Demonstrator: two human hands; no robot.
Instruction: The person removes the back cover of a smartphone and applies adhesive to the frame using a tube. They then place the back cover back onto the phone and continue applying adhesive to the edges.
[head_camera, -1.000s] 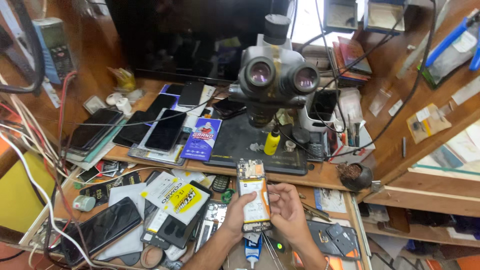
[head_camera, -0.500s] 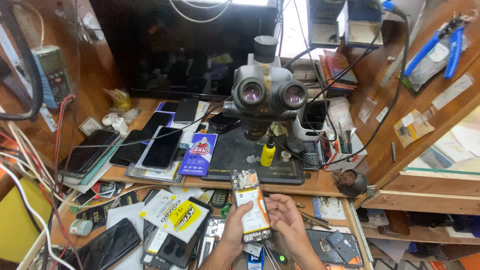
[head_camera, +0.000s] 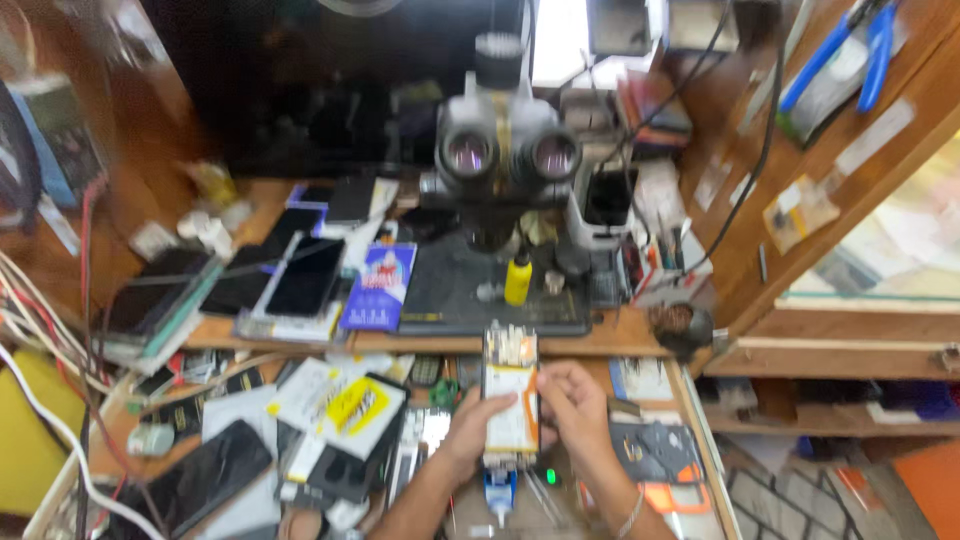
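opened phone (head_camera: 510, 400) now lower under the microscope (head_camera: 508, 160), both hands' fingers (head_camera: 478, 408) closed on its edges, blue packet (head_camera: 378, 285) behind

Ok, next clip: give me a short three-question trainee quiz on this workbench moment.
1. True or false: both hands are on the opened phone.
2. What stands on the dark mat directly behind the opened phone? A) a kettle B) a stereo microscope C) a desk lamp
3. What colour is the small bottle on that mat?

Key
1. True: the left hand and the right hand grip the opened phone by its sides, its back off and its pale battery showing.
2. B: the stereo microscope rises over the dark mat.
3. Yellow: the small bottle stands near the microscope's base.
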